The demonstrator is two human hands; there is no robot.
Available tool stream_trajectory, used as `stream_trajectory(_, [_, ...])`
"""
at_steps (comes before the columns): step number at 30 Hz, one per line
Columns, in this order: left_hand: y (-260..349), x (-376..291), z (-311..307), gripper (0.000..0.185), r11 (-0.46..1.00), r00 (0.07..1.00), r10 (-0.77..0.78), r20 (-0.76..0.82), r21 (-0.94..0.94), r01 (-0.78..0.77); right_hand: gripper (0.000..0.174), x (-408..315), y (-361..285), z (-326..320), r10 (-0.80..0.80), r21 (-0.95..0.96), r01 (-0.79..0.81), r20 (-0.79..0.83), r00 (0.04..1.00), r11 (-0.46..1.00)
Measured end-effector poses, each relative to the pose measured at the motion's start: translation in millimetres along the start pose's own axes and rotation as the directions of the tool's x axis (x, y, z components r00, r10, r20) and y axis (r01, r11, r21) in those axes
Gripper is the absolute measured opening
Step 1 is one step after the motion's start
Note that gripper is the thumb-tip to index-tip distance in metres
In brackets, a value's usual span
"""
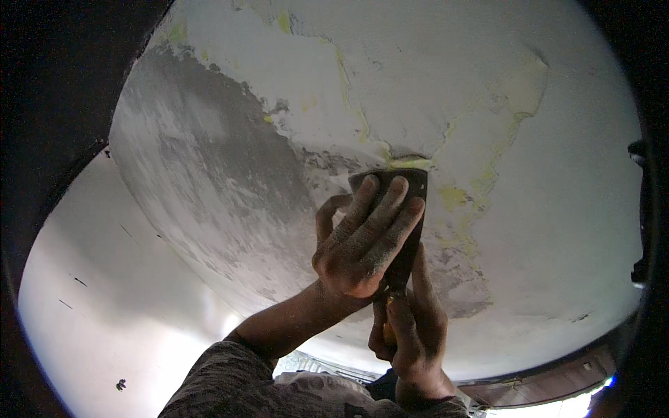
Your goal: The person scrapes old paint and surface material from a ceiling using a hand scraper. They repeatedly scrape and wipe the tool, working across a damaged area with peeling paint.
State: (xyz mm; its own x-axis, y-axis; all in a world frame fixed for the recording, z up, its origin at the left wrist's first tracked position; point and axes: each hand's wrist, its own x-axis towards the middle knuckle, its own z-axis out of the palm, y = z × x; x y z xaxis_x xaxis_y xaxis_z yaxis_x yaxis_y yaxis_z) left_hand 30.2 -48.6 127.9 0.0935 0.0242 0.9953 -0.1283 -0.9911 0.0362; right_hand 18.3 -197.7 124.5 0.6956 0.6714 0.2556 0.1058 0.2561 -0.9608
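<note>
A wide, dark scraper blade [415, 180] lies against a pale wall or ceiling surface [549, 183] with flaking paint. My left hand [366, 240] is laid over the blade, its dusty fingers spread and pressing near the broad edge. Lower down, my right hand [418, 334] is closed around the scraper's orange-yellow handle [389, 329]. Just beyond the blade edge, a lifted strip of coating [410, 163] shows yellow-green. The blade covers whatever lies right beneath it.
A bare grey patch [225, 141] spreads to the left, bordered by ragged coating edges. Yellowish stains [454, 198] and cracked edges run along the right. At the lower left is a smooth white surface [104, 292] with small dark marks. A reddish-brown panel [554, 379] shows at the lower right.
</note>
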Motion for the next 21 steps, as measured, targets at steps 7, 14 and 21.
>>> stream_trajectory(7, [-13.3, 41.4, 0.7, 0.035, 0.999, 0.998, 0.04, -0.056, 0.027, -0.039, 0.061, 28.2, -22.6, 5.4, -0.108, 0.035, 0.105, 0.078, 0.991, 0.994])
stream_trajectory(14, [-18.8, 50.6, -13.0, 0.039, 0.996, 1.0, 0.016, -0.01, 0.088, -0.015, 0.061, 31.4, -29.8, 10.3, -0.107, 0.003, 0.108, 0.111, 0.988, 0.994])
stream_trajectory(21, [5.0, -0.6, -22.4, 0.036, 0.999, 0.987, 0.014, 0.159, 0.026, -0.019, 0.064, -8.3, -0.7, 15.1, -0.061, 0.032, 0.064, -0.083, 0.995, 0.997])
